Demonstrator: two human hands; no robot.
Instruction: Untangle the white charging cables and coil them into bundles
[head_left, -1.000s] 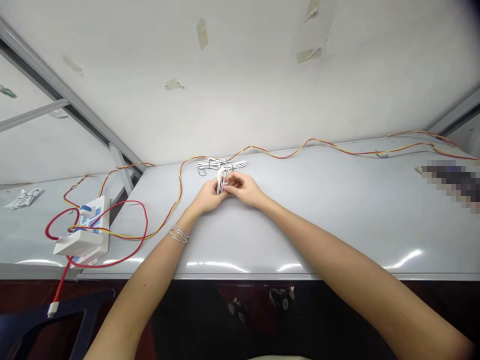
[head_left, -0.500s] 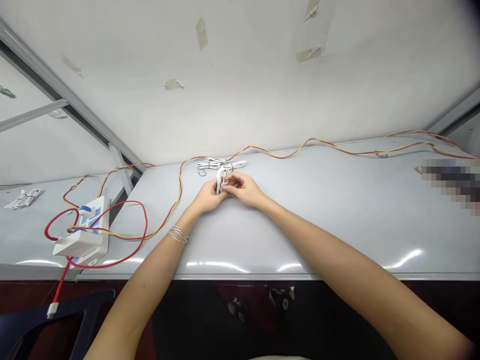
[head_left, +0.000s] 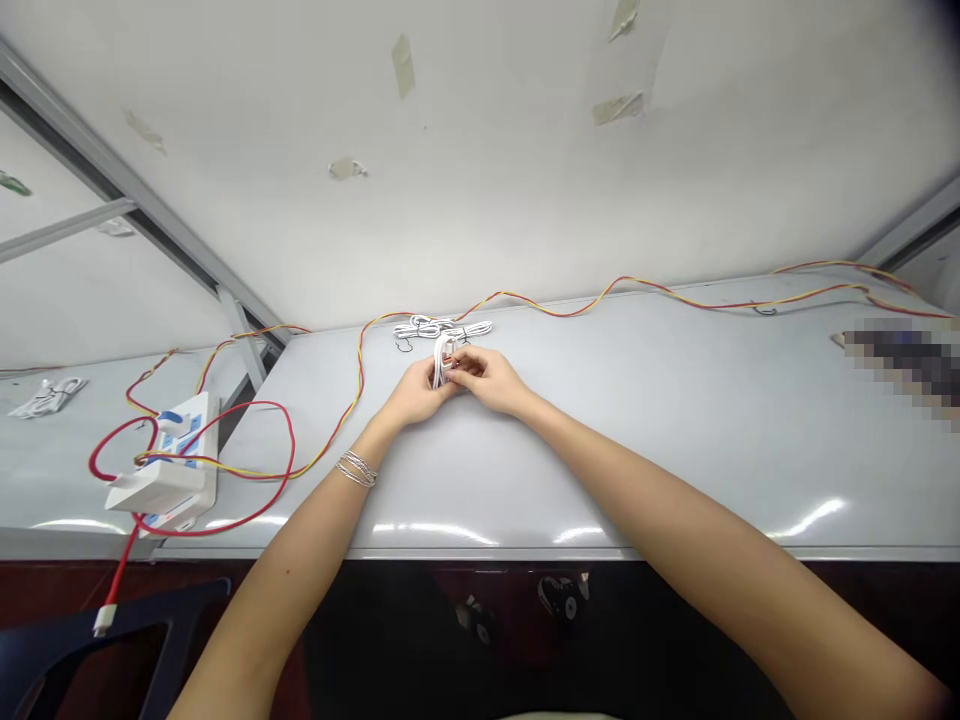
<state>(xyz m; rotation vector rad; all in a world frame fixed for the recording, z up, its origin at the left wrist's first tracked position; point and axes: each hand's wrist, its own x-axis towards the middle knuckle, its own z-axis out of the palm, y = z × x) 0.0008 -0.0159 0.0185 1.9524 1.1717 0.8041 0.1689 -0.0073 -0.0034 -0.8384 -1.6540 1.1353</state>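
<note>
Head view: our left hand point(head_left: 415, 394) and right hand point(head_left: 491, 380) come together with a folded white cable point(head_left: 439, 362) between them, the fingers of both closed around it. The cable lies right at our fingertips, its long axis running roughly away from us, so that a loop stands out past the fingers; the strands pass close by the left fingers, and neither hand is clearly nearer, as both touch it. What the small reddish spot at the right fingertips is, we cannot tell. Just beyond the fingers, bundled spare cables point(head_left: 474, 330) lie crosswise on the worktop point(head_left: 615, 400). Behind these a red-and-yellow wire point(head_left: 551, 313) wanders along the foot of the wall point(head_left: 487, 230). Well apart, left of the fingers, sits a power strip point(head_left: 205, 425).
</note>
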